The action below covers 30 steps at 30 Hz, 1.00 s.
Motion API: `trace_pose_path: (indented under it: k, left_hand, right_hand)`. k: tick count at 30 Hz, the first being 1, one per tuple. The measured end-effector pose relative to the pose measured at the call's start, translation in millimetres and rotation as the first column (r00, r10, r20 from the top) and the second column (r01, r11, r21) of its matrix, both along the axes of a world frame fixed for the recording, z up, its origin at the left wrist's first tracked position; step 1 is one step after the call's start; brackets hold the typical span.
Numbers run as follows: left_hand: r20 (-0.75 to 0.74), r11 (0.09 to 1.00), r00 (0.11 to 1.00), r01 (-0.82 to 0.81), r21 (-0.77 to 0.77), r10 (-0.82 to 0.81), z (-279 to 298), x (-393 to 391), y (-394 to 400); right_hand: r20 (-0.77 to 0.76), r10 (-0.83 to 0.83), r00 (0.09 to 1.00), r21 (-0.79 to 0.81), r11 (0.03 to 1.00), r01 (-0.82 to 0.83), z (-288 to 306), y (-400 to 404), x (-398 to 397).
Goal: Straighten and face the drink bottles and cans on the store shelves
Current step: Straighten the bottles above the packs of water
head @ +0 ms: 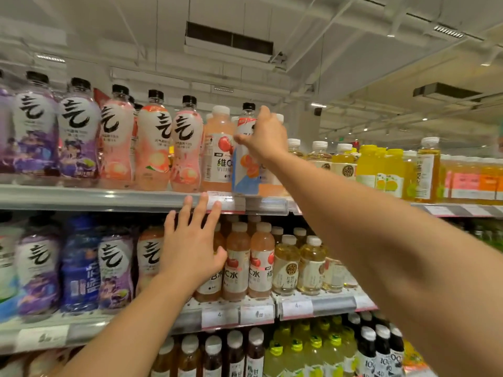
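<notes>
right hand [262, 137] is up on the top shelf [109, 198], fingers and thumb curled round the upper body of a black-capped bottle with an orange and blue label [245, 170]. that bottle stands at the shelf's front lip, just beside the pink vitamin bottle [219, 151] on its left; probably it's being turned label-out or slotted into the row. it looks out of family here, since its neighbours are white-capped. left hand [194, 243] is free, fingers spread and straight, hovering in front of the second shelf's pink bottles [251, 265], fingertips near the top shelf's price rail [226, 202]; can't tell if it touches anything. room: open air above the top row, so lift-out is easy; sideways it's tight, bottles packed shoulder to shoulder both ways.
</notes>
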<state>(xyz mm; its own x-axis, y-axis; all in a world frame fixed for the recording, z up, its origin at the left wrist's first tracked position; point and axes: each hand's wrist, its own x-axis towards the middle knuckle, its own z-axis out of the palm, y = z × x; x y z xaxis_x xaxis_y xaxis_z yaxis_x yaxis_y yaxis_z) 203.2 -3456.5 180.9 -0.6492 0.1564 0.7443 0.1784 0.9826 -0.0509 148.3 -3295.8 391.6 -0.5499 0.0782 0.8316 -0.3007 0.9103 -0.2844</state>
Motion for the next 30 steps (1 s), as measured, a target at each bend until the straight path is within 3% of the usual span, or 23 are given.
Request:
trace_pose_path:
  k: [3,8,18,22,27,30]
  left_hand:
    - [0.019,1.000,1.000,0.023,-0.001,-0.023,1,1,-2]
    - [0.067,0.999,0.997,0.035,-0.022,-0.033,7,7,-4]
    - [0.307,0.999,0.952,0.025,-0.043,-0.011,34,25,-9]
    - [0.427,1.000,0.904,0.017,-0.004,-0.014,49,38,-2]
    - [0.358,0.990,0.924,0.138,0.014,-0.134,34,69,25]
    - [0.370,0.974,0.902,0.216,0.063,-0.224,0,107,37]
  right_hand:
    - [0.059,-0.044,0.997,0.013,0.999,0.043,10,-2,6]
    - [0.059,0.059,0.997,-0.064,0.996,-0.055,13,1,20]
    - [-0.178,0.230,0.957,-0.026,0.971,-0.238,-50,26,94]
    - [-0.238,0.307,0.922,-0.119,0.933,-0.341,-73,49,142]
    - [-0.134,0.495,0.859,-0.250,0.822,-0.512,-133,83,211]
    - [-0.093,0.524,0.847,-0.395,0.761,-0.514,-176,96,252]
